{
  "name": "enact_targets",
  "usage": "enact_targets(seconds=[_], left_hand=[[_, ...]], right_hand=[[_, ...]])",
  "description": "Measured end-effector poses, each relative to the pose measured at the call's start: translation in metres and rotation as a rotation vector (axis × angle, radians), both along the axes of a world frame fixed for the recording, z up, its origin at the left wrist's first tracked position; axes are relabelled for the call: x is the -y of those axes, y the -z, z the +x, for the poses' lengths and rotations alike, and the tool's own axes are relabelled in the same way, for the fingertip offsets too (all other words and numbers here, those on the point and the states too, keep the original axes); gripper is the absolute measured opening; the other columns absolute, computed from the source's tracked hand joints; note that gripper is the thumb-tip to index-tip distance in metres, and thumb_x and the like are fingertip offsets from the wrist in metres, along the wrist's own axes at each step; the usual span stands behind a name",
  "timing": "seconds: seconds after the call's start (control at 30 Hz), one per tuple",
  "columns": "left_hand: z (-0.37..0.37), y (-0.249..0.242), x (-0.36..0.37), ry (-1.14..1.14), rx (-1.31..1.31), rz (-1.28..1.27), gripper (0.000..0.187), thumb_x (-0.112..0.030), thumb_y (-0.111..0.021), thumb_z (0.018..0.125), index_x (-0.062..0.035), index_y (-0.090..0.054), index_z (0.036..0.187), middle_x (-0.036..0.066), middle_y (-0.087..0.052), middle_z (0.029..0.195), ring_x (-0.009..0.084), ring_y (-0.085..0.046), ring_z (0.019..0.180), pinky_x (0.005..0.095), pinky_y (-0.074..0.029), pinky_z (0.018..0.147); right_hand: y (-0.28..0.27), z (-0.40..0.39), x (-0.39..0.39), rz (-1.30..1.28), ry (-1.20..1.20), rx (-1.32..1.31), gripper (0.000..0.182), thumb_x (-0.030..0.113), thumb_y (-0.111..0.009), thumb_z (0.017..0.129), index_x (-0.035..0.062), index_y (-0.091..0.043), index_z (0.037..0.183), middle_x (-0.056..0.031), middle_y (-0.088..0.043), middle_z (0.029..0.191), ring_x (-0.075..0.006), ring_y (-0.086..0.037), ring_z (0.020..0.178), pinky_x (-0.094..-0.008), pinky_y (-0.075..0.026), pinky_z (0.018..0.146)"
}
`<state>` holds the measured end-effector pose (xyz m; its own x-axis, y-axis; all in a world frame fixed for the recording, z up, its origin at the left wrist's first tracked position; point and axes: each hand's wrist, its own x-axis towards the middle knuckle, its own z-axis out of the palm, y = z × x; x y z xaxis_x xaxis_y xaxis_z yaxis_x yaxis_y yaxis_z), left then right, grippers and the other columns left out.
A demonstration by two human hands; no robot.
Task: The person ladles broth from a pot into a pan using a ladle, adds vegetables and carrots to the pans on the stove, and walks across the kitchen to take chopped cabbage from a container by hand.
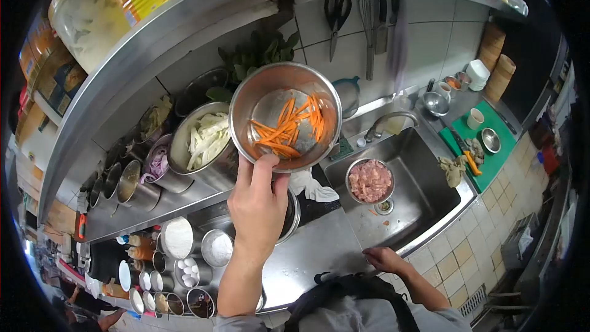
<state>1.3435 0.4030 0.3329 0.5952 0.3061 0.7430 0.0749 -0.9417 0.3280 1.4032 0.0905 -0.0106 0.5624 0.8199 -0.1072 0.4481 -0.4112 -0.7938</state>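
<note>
My left hand (260,200) is closed on the rim of a round metal pot (243,101), tilted so that its inside faces me. Orange carrot strips (286,128) lie against its bottom and side. Just behind it stands a metal container (212,175) of pale sliced cabbage (208,140). Low by the counter's front edge, my right hand (386,260) has its fingers curled in; what they hold, if anything, is hidden. A metal bowl (349,185) of raw meat pieces (370,181) sits in the sink to the right.
The sink (424,175) has a faucet (393,117) at its back. On the green cutting board (498,163) lie a knife (461,141), a cup (475,118) and a small metal bowl (490,140). An overhead shelf (153,37) curves above several food containers. Scissors (337,18) hang on the wall.
</note>
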Motion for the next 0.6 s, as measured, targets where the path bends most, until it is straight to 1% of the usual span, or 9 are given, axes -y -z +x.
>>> enact_targets(seconds=[0.07, 0.17, 0.2, 0.3, 0.37, 0.43, 0.5, 0.53, 0.6], left_hand=[[0.005, -0.004, -0.006, 0.014, -0.003, 0.005, 0.032, -0.006, -0.073, 0.083, -0.0075, -0.059, 0.112, 0.017, -0.067, 0.108, 0.0378, -0.067, 0.092, 0.0421, -0.055, 0.073], [0.013, -0.014, -0.005, -0.091, 0.009, 0.045, 0.054, -0.013, -0.071, 0.087, -0.0114, -0.048, 0.136, 0.027, -0.052, 0.139, 0.0431, -0.063, 0.11, 0.0437, -0.057, 0.078], [0.009, -0.016, -0.006, -0.051, -0.006, 0.001, 0.058, -0.013, -0.072, 0.086, -0.0119, -0.047, 0.139, 0.026, -0.05, 0.141, 0.0431, -0.063, 0.109, 0.0432, -0.058, 0.077], [-0.018, -0.018, -0.013, -0.002, 0.064, -0.017, 0.056, -0.009, -0.074, 0.084, -0.0088, -0.052, 0.135, 0.024, -0.056, 0.137, 0.0403, -0.066, 0.107, 0.0417, -0.059, 0.077], [-0.043, -0.018, -0.032, 0.124, 0.225, 0.084, 0.047, -0.002, -0.075, 0.083, -0.0045, -0.06, 0.127, 0.021, -0.063, 0.128, 0.034, -0.068, 0.106, 0.0392, -0.059, 0.077], [-0.067, -0.031, -0.064, 0.061, 0.273, 0.189, 0.032, 0.002, -0.073, 0.085, -0.0012, -0.066, 0.116, 0.017, -0.07, 0.115, 0.0228, -0.071, 0.092, 0.0313, -0.057, 0.079], [-0.084, -0.055, -0.089, -0.003, 0.265, 0.066, 0.021, 0.001, -0.069, 0.09, -0.0003, -0.069, 0.111, 0.012, -0.073, 0.1, 0.0149, -0.069, 0.081, 0.0286, -0.054, 0.072], [-0.087, -0.063, -0.102, -0.034, 0.278, 0.111, 0.017, 0.001, -0.071, 0.086, 0.0002, -0.068, 0.103, 0.014, -0.071, 0.097, 0.0218, -0.069, 0.075, 0.0311, -0.054, 0.065], [-0.099, -0.069, -0.108, -0.016, 0.272, 0.102, 0.015, 0.001, -0.072, 0.086, -0.0002, -0.069, 0.1, 0.013, -0.071, 0.092, 0.0206, -0.068, 0.072, 0.0309, -0.053, 0.064]], right_hand=[[-0.009, -0.004, -0.014, -0.006, -0.006, 0.033, 0.027, 0.022, -0.059, 0.095, 0.0048, -0.067, 0.114, -0.0198, -0.07, 0.101, -0.0399, -0.067, 0.092, -0.046, -0.054, 0.079], [-0.013, -0.011, -0.031, 0.072, 0.018, 0.06, 0.027, 0.022, -0.059, 0.095, 0.005, -0.067, 0.114, -0.0204, -0.069, 0.102, -0.0408, -0.067, 0.093, -0.0467, -0.054, 0.08], [-0.013, -0.015, -0.035, 0.065, 0.023, 0.087, 0.027, 0.021, -0.059, 0.095, 0.0048, -0.067, 0.114, -0.0206, -0.069, 0.102, -0.0407, -0.067, 0.093, -0.0465, -0.054, 0.08], [-0.007, -0.032, -0.035, 0.037, 0.069, 0.145, 0.024, 0.017, -0.062, 0.093, 0.0038, -0.068, 0.112, -0.0204, -0.07, 0.099, -0.0392, -0.068, 0.09, -0.0452, -0.055, 0.078], [-0.009, -0.047, -0.029, 0.01, 0.116, 0.167, 0.021, 0.014, -0.064, 0.092, 0.003, -0.069, 0.109, -0.0201, -0.07, 0.095, -0.0377, -0.068, 0.087, -0.0439, -0.055, 0.076], [-0.016, -0.058, -0.023, -0.008, 0.162, 0.155, 0.02, 0.014, -0.065, 0.092, 0.0033, -0.069, 0.108, -0.0197, -0.07, 0.094, -0.038, -0.068, 0.086, -0.0434, -0.055, 0.075], [-0.02, -0.063, -0.018, 0.001, 0.156, 0.149, 0.02, 0.015, -0.065, 0.092, 0.0033, -0.069, 0.108, -0.0196, -0.07, 0.093, -0.0381, -0.068, 0.086, -0.0432, -0.055, 0.075], [-0.024, -0.062, -0.017, 0.02, 0.151, 0.148, 0.02, 0.015, -0.065, 0.092, 0.0034, -0.069, 0.108, -0.0194, -0.07, 0.093, -0.0382, -0.068, 0.085, -0.043, -0.055, 0.075], [-0.045, -0.054, -0.022, -0.066, 0.141, 0.203, 0.02, 0.015, -0.064, 0.092, 0.0055, -0.069, 0.109, -0.0174, -0.07, 0.094, -0.0372, -0.068, 0.085, -0.0429, -0.056, 0.075]])
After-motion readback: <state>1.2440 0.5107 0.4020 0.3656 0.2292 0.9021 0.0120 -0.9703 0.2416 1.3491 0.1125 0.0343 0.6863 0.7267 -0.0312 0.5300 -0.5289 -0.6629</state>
